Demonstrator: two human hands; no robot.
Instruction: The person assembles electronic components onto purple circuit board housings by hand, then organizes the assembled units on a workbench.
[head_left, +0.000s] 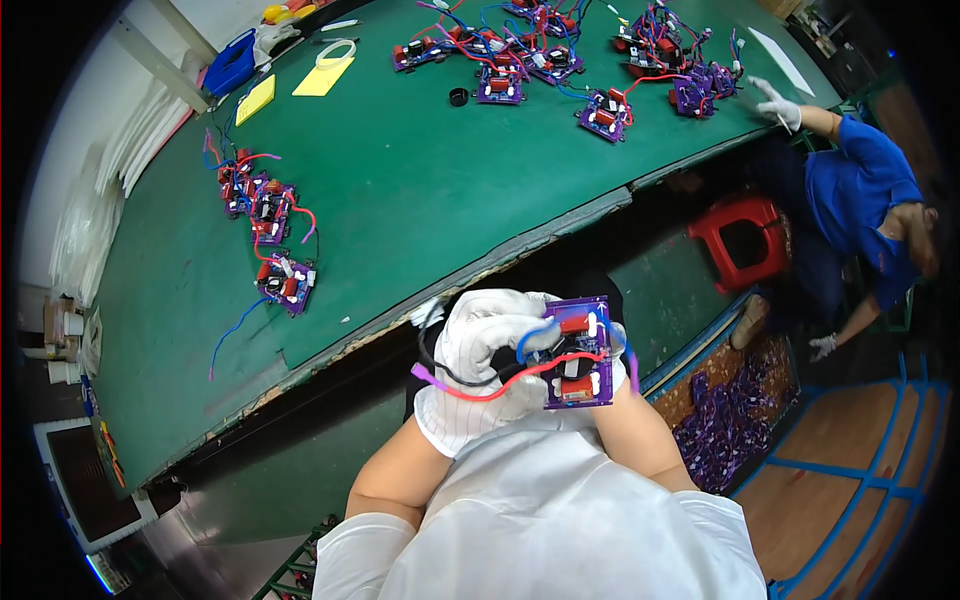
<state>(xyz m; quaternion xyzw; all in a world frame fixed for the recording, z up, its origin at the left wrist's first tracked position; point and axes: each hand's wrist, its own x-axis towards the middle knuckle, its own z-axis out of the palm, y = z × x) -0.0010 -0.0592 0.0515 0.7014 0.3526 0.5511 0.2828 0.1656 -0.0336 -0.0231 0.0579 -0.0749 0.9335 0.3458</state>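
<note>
A green workbench (420,190) fills twelve o'clock. At centre, our gloved left hand (485,350) closes around the wires of a purple circuit board (580,352), held face-up for viewing; our right hand (618,345), behind it, seems to grip its edge.

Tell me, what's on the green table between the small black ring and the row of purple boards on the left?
In the head view, bare green table runs from the black ring to the left-hand boards; nothing lies between them. The yellow pads sit off that line, farther back.
</note>
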